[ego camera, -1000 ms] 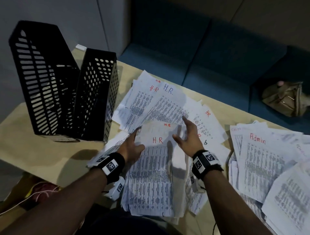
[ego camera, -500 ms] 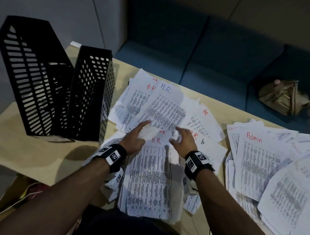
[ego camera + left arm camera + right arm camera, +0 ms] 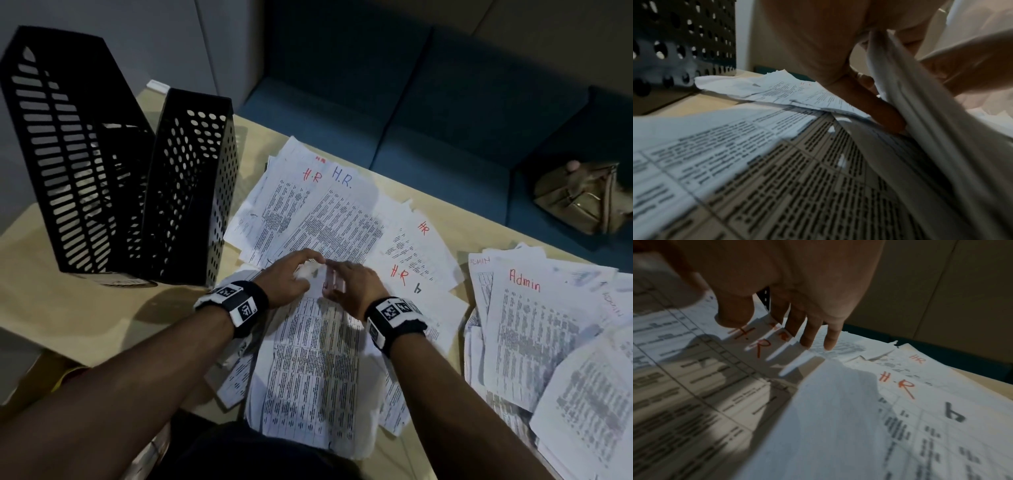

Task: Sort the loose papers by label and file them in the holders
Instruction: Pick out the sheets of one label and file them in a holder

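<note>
Two hands meet at the far end of the nearest stack of white printed sheets marked H.R in red (image 3: 308, 370), which lies on the pale wooden tabletop (image 3: 85, 318) and overhangs its near edge. The left hand (image 3: 291, 274) has its fingers curled round the far edge of several sheets, thumb over and fingers under, lifting them into a curl, as the left wrist view shows. The right hand (image 3: 349, 287) is looser: its fingers (image 3: 812, 335) point down onto the red H.R heading, touching the paper; whether the thumb pinches anything I cannot tell.

Judging from this, the step in hand is gathering the H.R sheets into one bundle. To do it well, the far edges should be squared before lifting, with the right hand steadying the stack so loose sheets do not slide off the near edge.

Just beyond the hands spreads a fan of more white H.R-labelled sheets (image 3: 329, 212), and to the right, apart from it, a heap of white sheets headed Admin in red (image 3: 534, 325). At the far left stand two black perforated metal file holders (image 3: 137, 164), side by side and touching; neither visibly holds papers.
</note>
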`<state>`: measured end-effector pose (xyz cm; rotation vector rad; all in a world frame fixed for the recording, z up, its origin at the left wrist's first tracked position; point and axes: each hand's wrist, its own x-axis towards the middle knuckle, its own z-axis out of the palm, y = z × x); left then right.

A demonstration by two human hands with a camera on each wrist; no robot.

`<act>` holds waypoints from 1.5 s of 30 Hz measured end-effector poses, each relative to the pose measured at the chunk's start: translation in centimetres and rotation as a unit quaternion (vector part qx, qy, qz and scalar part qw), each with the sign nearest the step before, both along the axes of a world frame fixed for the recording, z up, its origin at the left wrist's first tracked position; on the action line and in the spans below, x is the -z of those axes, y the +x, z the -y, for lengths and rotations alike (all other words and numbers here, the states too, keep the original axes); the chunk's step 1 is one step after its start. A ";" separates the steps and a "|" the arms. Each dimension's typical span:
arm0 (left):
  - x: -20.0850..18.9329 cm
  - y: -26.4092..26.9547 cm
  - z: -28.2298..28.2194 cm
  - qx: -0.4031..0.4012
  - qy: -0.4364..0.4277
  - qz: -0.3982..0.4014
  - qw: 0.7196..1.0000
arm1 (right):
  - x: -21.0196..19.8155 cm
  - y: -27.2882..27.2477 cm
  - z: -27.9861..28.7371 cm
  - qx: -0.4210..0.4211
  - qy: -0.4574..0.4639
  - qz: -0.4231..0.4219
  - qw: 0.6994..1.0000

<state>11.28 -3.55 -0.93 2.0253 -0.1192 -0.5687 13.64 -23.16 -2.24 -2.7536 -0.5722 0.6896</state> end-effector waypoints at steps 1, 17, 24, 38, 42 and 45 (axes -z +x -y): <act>0.1 0.0 -0.1 -0.017 0.001 -0.003 1.000 | -0.1 -0.1 -0.6 0.000 0.004 -0.011 1.000; 2.7 -6.3 -1.7 -0.243 -0.089 -0.168 0.951 | 1.9 -0.2 3.9 0.435 0.199 -0.089 0.874; 1.9 -6.4 -2.4 -0.294 -0.048 -0.172 0.939 | 1.1 3.3 1.2 0.540 0.143 -0.086 0.825; 2.7 -6.5 -2.8 -0.337 -0.121 -0.203 0.911 | -1.9 2.5 9.4 0.613 0.190 0.046 0.766; 3.4 -6.6 -3.0 -0.336 -0.145 -0.219 0.905 | -1.7 -2.4 15.6 0.620 0.059 -0.015 0.782; 3.4 -6.4 -2.8 -0.339 -0.151 -0.238 0.898 | 0.1 -5.2 16.4 0.606 -0.022 -0.056 0.793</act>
